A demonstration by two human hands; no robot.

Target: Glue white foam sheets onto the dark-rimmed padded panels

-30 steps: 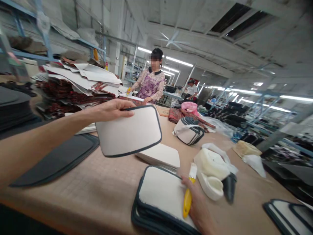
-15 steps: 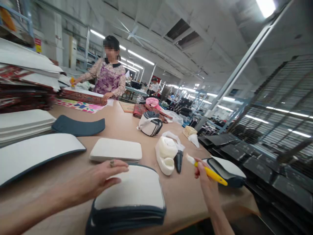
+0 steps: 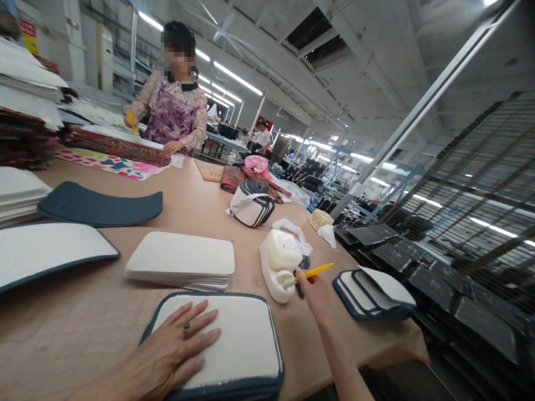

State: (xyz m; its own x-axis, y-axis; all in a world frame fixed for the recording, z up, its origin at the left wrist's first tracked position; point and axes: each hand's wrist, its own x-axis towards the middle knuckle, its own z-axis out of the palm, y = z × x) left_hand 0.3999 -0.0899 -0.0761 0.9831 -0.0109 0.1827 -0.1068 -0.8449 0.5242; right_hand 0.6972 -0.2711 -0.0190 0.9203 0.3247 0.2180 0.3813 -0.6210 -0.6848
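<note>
My left hand (image 3: 188, 340) lies flat with fingers spread on the top of a stack of white panels with dark blue edges (image 3: 246, 334). A ring shows on one finger. My right hand (image 3: 312, 289) pinches a yellow-handled brush (image 3: 320, 270), its tip inside the small round opening of a white plastic container (image 3: 271, 273). A dark object (image 3: 306, 262) lies partly hidden behind the brush and hand. Just beyond the stack sits a pile of plain white boards (image 3: 184, 256).
Curved dark blue panels (image 3: 104, 206) and a white-faced panel (image 3: 50, 250) lie to the left. More edged panels (image 3: 371, 295) are at the right table edge. A rolled bundle (image 3: 253, 205) stands mid-table. Across the table a person (image 3: 173, 111) holds a yellow-handled tool.
My right hand has moved left, bringing the brush tip into the container's opening. My left hand has come down flat on the stack. The view has shifted slightly.
</note>
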